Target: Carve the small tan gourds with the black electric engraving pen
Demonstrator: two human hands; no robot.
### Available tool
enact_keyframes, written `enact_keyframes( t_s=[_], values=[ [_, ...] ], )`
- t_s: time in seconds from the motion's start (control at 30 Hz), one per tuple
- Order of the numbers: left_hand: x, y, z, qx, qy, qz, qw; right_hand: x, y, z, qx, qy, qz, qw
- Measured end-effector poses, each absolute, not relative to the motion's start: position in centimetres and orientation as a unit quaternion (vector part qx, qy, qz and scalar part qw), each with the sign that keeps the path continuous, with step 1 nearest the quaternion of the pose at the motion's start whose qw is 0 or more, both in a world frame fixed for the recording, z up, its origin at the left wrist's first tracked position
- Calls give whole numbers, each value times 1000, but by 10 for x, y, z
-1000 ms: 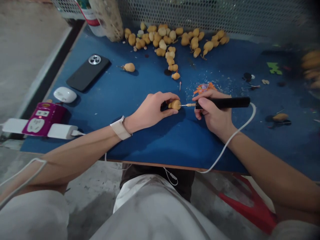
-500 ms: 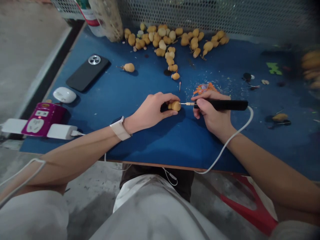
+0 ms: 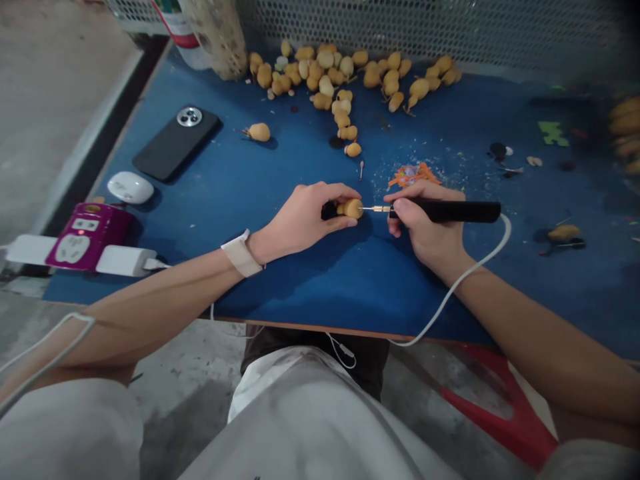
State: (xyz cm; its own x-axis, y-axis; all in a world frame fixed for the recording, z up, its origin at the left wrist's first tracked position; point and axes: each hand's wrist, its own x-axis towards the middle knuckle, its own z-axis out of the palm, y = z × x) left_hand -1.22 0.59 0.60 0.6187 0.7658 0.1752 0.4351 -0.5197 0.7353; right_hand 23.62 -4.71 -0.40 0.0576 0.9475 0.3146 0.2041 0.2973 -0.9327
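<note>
Between the thumb and fingers of my left hand [image 3: 313, 212] is a small tan gourd [image 3: 354, 209], held just above or on the blue table [image 3: 280, 280]. My right hand [image 3: 427, 223] grips a black pen-like tool [image 3: 465, 211] with a white cable. The tool's thin metal tip [image 3: 373, 209] points left and meets the gourd's rounded end. Behind my right hand lies a small pile of orange scraps [image 3: 415, 175] with pale crumbs around it.
Many small gourds [image 3: 325, 73] lie along the back by a mesh panel [image 3: 380, 30]. At the left are a phone [image 3: 175, 143], a white case [image 3: 131, 188] and a purple power adapter [image 3: 90, 237]. A lone gourd [image 3: 259, 132] sits beyond my left hand.
The whole view has shifted very slightly. Both hands keep their hold, and the tool's tip is still at the gourd.
</note>
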Motion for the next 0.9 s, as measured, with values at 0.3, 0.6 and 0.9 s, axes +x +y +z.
enact_keyframes(
  t_s=[0.3, 0.6, 0.9],
  values=[
    [-12, 5, 6, 835, 360, 248, 334, 236, -48, -3, -498, -598, 332, 533],
    [-12, 5, 7, 840, 358, 249, 322, 238, -48, -8, -488, -607, 318, 541],
    [-12, 5, 7, 840, 360, 250, 320, 238, -50, -8, -497, -618, 299, 530]
  ],
)
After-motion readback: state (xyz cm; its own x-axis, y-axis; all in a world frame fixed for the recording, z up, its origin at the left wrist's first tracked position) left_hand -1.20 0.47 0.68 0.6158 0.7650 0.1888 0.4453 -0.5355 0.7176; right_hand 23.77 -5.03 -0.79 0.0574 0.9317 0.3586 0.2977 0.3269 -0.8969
